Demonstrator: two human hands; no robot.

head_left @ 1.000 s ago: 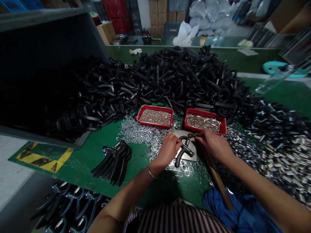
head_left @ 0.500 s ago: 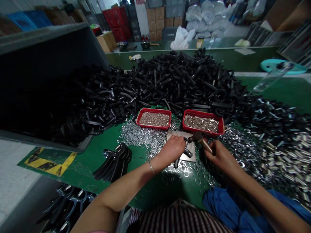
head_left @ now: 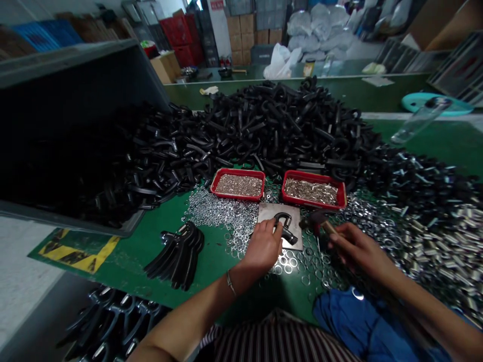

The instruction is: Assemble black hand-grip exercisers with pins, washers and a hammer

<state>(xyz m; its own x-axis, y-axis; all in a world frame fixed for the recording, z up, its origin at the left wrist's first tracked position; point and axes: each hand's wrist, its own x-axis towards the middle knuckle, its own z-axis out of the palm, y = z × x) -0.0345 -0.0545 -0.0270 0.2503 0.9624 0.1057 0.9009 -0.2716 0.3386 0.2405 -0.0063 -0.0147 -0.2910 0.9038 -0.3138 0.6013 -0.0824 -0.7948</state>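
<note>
My left hand [head_left: 264,245] is at the left side of a metal plate [head_left: 264,210], its fingers closed over the near part of a black curved handle [head_left: 290,236]. The hooked end of that handle, with a shiny metal pin or sleeve in it, shows on the plate. The rest is hidden under my palm. My right hand [head_left: 356,246] grips a hammer [head_left: 330,229] by its wooden shaft, the dark head blurred just right of the plate. Behind the plate stand a red tray of tiny metal pieces [head_left: 214,188] and a red tray of metal pins [head_left: 342,200].
A big heap of black handles [head_left: 271,120] spreads across the back, spilling from a tipped grey bin [head_left: 151,75]. Loose washers [head_left: 222,211] surround the plate. Several handles [head_left: 181,256] lie stacked at left. Metal sleeves [head_left: 437,251] pile up at right, beside blue cloth [head_left: 350,322].
The hammer has moved off the handle to the right, with my right hand. My left hand has shifted left and toward me, showing more of the handle's hooked end.
</note>
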